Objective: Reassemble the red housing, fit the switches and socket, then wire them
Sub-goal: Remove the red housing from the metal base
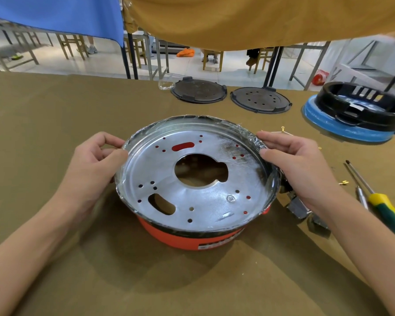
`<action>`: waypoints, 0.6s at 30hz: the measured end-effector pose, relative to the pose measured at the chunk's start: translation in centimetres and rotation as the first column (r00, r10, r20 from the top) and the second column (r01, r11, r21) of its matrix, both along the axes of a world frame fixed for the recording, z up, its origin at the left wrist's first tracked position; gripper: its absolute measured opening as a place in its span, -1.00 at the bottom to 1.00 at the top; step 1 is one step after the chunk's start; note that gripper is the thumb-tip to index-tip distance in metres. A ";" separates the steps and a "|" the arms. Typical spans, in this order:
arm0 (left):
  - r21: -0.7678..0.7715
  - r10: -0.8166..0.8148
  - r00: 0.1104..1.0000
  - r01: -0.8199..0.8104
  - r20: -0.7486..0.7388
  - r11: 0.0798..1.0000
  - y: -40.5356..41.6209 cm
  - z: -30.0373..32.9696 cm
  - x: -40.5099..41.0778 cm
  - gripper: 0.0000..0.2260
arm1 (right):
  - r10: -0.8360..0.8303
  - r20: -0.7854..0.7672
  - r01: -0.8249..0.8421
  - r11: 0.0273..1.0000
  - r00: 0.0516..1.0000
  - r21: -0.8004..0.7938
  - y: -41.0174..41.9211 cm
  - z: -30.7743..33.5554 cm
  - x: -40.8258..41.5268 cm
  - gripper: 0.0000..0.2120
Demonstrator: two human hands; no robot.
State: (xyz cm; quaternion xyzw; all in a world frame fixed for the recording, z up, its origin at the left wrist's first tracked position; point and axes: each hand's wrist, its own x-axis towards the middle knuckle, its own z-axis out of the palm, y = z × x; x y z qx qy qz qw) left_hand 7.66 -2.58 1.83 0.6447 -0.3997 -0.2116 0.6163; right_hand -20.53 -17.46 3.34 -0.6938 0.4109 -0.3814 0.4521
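Red housing [192, 236] with metal liner pan [192, 197]: probably light, stiff; film-wrapped rim likely slippery. Left hand [94, 165] and right hand [292, 163] pinch opposite rim edges — sensible hold.

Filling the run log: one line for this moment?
left hand: grips metal pan rim | right hand: grips rim | pan: seated in red housing

Red housing [187, 236] under a silver plate [192, 179], brown tablecloth [55, 110], black ring [363, 106] on blue base [342, 126].
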 end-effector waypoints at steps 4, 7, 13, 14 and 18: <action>0.002 0.008 1.000 -0.008 -0.002 1.000 0.0 0.0 0.1 -0.86 | 0.007 0.009 -0.007 1.000 1.000 0.009 0.2 0.0 0.1 -0.64; 0.003 0.008 1.000 -0.008 0.007 1.000 0.0 -0.1 0.1 -0.89 | 0.012 0.011 -0.012 1.000 1.000 0.018 0.2 0.1 0.1 -0.64; 0.000 0.008 1.000 -0.008 0.009 1.000 0.1 0.0 0.1 -0.89 | 0.018 0.006 -0.018 1.000 1.000 0.022 0.3 0.2 0.1 -0.62; 0.001 0.007 1.000 -0.007 0.010 1.000 0.1 0.0 0.1 -0.89 | 0.019 0.004 -0.019 1.000 1.000 0.022 0.3 0.2 0.1 -0.62; 0.005 0.004 1.000 -0.004 0.004 1.000 0.1 0.0 0.1 -0.89 | 0.020 0.010 -0.020 1.000 1.000 0.020 0.3 0.3 0.1 -0.63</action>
